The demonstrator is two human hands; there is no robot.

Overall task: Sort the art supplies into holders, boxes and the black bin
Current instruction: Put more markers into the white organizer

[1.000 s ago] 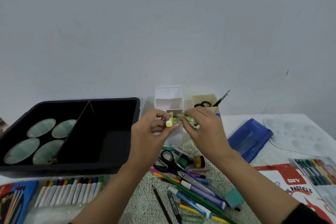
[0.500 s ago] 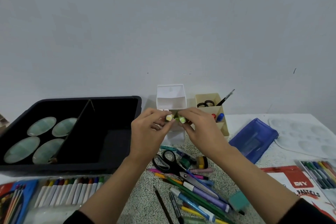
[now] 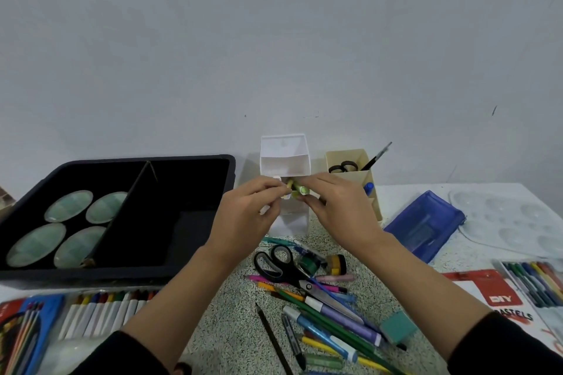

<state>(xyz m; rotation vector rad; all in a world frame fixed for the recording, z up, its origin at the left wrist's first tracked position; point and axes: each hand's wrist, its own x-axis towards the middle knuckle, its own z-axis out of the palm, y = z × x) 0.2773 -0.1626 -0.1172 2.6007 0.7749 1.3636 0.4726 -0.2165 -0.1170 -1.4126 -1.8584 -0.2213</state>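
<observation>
My left hand and my right hand meet in front of the white holder, and both pinch small green and yellow crayon pieces between the fingertips. How many pieces there are I cannot make out. A beige holder with scissors and a pen stands to the right. The black bin with a divider sits at the left and holds several pale green oval dishes. Below my hands lies a pile of pens and pencils with black-handled scissors.
A blue pouch and a clear paint palette lie at the right. An oil pastels box and a marker tray sit near the right edge. A row of white markers and a pencil case fill the lower left. A green eraser rests beside the pile.
My hands have come together and risen slightly toward the white holder. The crayon pieces, held apart a second ago, are now pressed close between both hands' fingertips.
</observation>
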